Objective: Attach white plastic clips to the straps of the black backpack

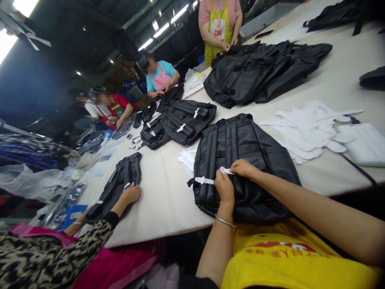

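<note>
A black backpack (240,148) lies back-up on the beige table (162,192) in front of me. My left hand (225,188), with a bracelet at the wrist, is closed on a white wrap (204,180) around a strap at the bag's near edge. My right hand (244,167) pinches the other end of that white wrap (225,170). Both hands rest on the backpack.
White cut pieces (309,128) lie right of the bag, a few more (187,157) to its left. Other black backpacks (186,120) and a stack (261,68) lie farther along. A co-worker's hand (130,193) holds a bag at left; several people work opposite.
</note>
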{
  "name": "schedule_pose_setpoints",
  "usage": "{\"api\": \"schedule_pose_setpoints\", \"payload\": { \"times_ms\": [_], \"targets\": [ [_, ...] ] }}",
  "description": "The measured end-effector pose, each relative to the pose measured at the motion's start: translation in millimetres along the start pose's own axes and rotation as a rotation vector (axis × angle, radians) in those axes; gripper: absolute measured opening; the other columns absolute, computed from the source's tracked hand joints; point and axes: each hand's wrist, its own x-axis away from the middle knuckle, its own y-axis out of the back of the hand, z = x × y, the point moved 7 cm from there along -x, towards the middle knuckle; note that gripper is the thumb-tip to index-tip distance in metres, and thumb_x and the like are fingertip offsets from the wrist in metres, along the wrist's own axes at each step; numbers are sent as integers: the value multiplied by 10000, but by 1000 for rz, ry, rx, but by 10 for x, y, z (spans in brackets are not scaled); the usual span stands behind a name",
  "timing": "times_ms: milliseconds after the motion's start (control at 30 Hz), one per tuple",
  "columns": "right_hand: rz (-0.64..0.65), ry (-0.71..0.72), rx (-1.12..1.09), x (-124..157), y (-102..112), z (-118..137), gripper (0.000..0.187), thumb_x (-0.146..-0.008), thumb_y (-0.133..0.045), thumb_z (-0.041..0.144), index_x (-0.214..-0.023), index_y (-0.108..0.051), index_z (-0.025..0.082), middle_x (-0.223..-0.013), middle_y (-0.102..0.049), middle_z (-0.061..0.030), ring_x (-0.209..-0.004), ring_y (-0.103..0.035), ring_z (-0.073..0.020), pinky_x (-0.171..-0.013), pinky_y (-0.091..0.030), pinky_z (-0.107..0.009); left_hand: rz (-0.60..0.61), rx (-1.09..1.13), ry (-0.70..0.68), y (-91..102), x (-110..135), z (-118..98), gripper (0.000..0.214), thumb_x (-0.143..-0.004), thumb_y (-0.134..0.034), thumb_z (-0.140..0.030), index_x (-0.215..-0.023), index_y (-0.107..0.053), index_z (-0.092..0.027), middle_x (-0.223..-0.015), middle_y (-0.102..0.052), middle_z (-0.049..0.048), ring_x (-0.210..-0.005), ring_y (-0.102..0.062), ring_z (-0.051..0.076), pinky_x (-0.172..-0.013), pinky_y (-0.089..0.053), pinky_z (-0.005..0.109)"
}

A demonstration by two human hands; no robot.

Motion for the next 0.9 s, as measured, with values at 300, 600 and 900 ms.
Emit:
{"api": "schedule_pose_setpoints", "payload": {
  "times_ms": [300, 600, 900],
  "targets": [
    [-22, 99, 113, -8, -16, 60, 169, -658, -502, 266, -589, -619, 165, -622, -559, -18, -580, -482, -105, -511, -307, -202, 6, -222, -147, -37, 88, -103, 331, -811, -329, -197, -1106, -473, -152, -987, -583, 114, -911, -536, 190, -783, -379, 274],
    [-125, 241, 235, -16, -59, 55, 218, -716, -456, 324, -644, -619, 199, -741, -549, -29, -680, -504, -122, -598, -346, -203, 22, -450, -229, -23, 122, -230, 314, -830, -284, -193, -1090, -453, -145, -871, -614, 98, -822, -568, 176, -715, -399, 260],
    [-97, 287, 207, -40, -76, 65, 205, -730, -457, 321, -657, -604, 199, -718, -535, -22, -671, -501, -120, -599, -346, -201, 96, -399, -144, 76, -13, -236, 267, -793, -302, -167, -973, -497, -194, -867, -623, 59, -817, -570, 172, -725, -390, 256]
  ]
}}
